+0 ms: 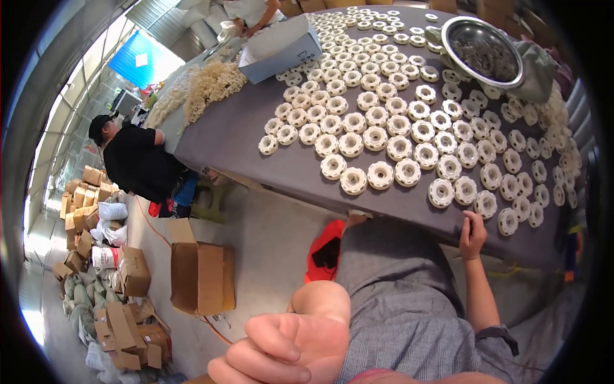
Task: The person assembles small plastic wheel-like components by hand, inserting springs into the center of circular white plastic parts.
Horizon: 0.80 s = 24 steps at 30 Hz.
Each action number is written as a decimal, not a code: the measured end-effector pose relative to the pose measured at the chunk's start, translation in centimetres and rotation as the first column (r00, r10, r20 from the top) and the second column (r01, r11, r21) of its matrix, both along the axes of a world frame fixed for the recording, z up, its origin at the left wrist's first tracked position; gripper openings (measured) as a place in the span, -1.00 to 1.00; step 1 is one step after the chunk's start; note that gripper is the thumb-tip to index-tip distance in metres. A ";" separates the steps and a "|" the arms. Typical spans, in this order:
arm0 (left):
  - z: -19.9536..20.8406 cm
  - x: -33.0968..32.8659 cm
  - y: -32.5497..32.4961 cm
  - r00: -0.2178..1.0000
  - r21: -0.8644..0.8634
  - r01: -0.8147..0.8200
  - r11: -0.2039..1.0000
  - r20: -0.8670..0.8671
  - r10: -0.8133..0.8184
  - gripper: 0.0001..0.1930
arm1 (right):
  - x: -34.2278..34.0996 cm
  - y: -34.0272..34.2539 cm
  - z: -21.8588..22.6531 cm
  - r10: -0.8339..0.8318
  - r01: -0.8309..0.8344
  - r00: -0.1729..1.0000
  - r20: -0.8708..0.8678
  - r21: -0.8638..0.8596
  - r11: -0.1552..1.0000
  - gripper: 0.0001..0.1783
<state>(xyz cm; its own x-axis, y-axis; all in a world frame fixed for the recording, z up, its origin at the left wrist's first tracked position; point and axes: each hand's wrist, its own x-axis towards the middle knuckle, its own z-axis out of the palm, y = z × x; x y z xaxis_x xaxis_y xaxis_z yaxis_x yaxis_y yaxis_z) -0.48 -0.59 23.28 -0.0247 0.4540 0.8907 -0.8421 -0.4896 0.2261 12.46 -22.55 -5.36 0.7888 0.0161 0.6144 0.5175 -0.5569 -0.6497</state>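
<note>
Close in front of me, my left hand (288, 342) is raised off the table, palm turned up. Its fingers curl in toward the palm, and nothing shows in them. My right hand (473, 233) is at the table's near edge, its fingers lightly bent and nothing visible in its grasp. Just beyond its fingertips lies a cream-coloured notched ring (485, 204) with a hole through its middle. Several more such rings (380, 175) lie flat in loose rows over the dark grey tabletop (236, 137).
A metal bowl (511, 75) of dark small pieces stands at the far right. Beyond the rings sit a pale blue box (281, 54) and a heap of cream strips (214, 89). A person in black (137, 160) works at left; another stands behind. An open carton (201, 275) is on the floor.
</note>
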 end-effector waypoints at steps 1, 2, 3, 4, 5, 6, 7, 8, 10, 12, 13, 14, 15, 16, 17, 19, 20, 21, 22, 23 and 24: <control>-0.1 -0.3 0.2 1.000 0.000 0.001 1.000 0.003 -0.001 -0.90 | 0.0 0.0 0.1 -0.001 0.001 1.000 0.003 0.000 1.000 -0.84; -0.4 -0.8 0.7 0.996 0.017 0.077 0.997 0.032 -0.078 -0.90 | 0.0 0.0 0.0 0.004 -0.004 1.000 -0.010 0.001 1.000 -0.84; -0.5 -1.1 0.9 0.986 0.037 0.152 0.988 0.061 -0.155 -0.90 | -0.1 -0.1 0.0 0.008 -0.008 1.000 -0.023 0.003 1.000 -0.84; -0.4 -0.6 0.7 0.986 0.036 0.152 0.988 0.062 -0.154 -0.90 | 0.1 0.1 0.0 0.008 -0.008 1.000 -0.022 0.002 1.000 -0.84; -0.1 0.2 0.2 0.978 -0.114 0.071 0.991 0.201 -0.047 -0.91 | 0.2 0.2 0.0 0.005 -0.005 1.000 0.021 -0.005 1.000 -0.84; 0.1 0.7 0.0 0.944 -0.269 0.009 0.963 0.320 0.080 -0.91 | 0.4 0.4 0.0 0.003 -0.003 0.998 0.064 -0.011 1.000 -0.84; 0.0 0.6 0.2 0.945 -0.270 0.013 0.963 0.318 0.077 -0.91 | 0.3 0.3 -0.1 -0.001 0.001 0.998 0.062 -0.012 1.000 -0.84; -0.2 0.2 0.5 0.986 -0.134 -0.026 0.991 0.162 0.048 -0.91 | 0.3 0.2 -0.1 -0.005 0.006 0.999 0.038 -0.013 1.000 -0.84; -0.5 0.1 0.8 0.999 0.011 -0.042 0.999 0.002 0.042 -0.91 | 0.2 0.1 -0.1 -0.008 0.008 1.000 0.016 -0.013 1.000 -0.84; -0.9 0.2 0.8 0.917 -0.049 0.256 0.965 0.329 -0.227 -0.91 | 0.2 0.2 0.1 -0.007 0.007 1.000 0.016 -0.015 1.000 -0.85; -0.9 0.0 0.9 0.916 -0.049 0.259 0.965 0.328 -0.229 -0.91 | 0.1 0.1 0.1 -0.009 0.009 1.000 0.016 -0.015 1.000 -0.85; -0.8 -0.4 1.0 0.958 -0.018 0.191 0.981 0.222 -0.183 -0.91 | 0.0 0.1 0.1 -0.003 0.003 1.000 0.007 -0.008 1.000 -0.85; -0.7 -0.5 1.1 0.985 0.020 0.127 0.992 0.116 -0.128 -0.91 | 0.0 0.1 0.1 0.003 -0.003 1.000 -0.002 0.000 1.000 -0.85; -0.5 -0.5 0.9 0.985 0.020 0.128 0.992 0.116 -0.129 -0.91 | 0.0 0.0 0.1 0.001 -0.001 1.000 -0.002 0.000 1.000 -0.85; -0.3 -0.5 0.7 0.996 0.021 0.061 0.998 0.057 -0.062 -0.91 | 0.0 0.0 0.0 0.000 0.000 1.000 0.000 -0.001 1.000 -0.85; -0.1 -0.4 0.5 1.000 0.027 -0.006 1.000 -0.002 0.006 -0.91 | 0.0 0.0 0.0 -0.001 0.001 1.000 0.003 0.000 1.000 -0.85; -0.2 -0.4 0.5 1.000 0.021 0.015 1.000 0.017 -0.016 -0.90 | 0.0 0.0 0.0 -0.001 0.001 1.000 -0.003 0.002 1.000 -0.85; -0.2 -0.4 0.5 0.999 0.015 0.037 0.999 0.036 -0.037 -0.89 | 0.0 0.0 0.0 -0.001 0.001 1.000 -0.008 0.004 1.000 -0.85; -0.2 -0.3 0.5 0.999 0.016 0.037 0.999 0.037 -0.038 -0.89 | 0.1 0.0 0.0 -0.001 0.001 1.000 -0.007 0.005 1.000 -0.85; -0.2 -0.3 0.4 0.997 0.011 0.053 0.999 0.053 -0.054 -0.90 | 0.1 0.0 0.0 -0.004 0.004 1.000 -0.002 0.006 1.000 -0.85; -0.2 -0.2 0.4 0.995 0.005 0.070 0.998 0.068 -0.070 -0.90 | 0.1 0.0 0.0 -0.006 0.006 1.000 0.003 0.006 1.000 -0.85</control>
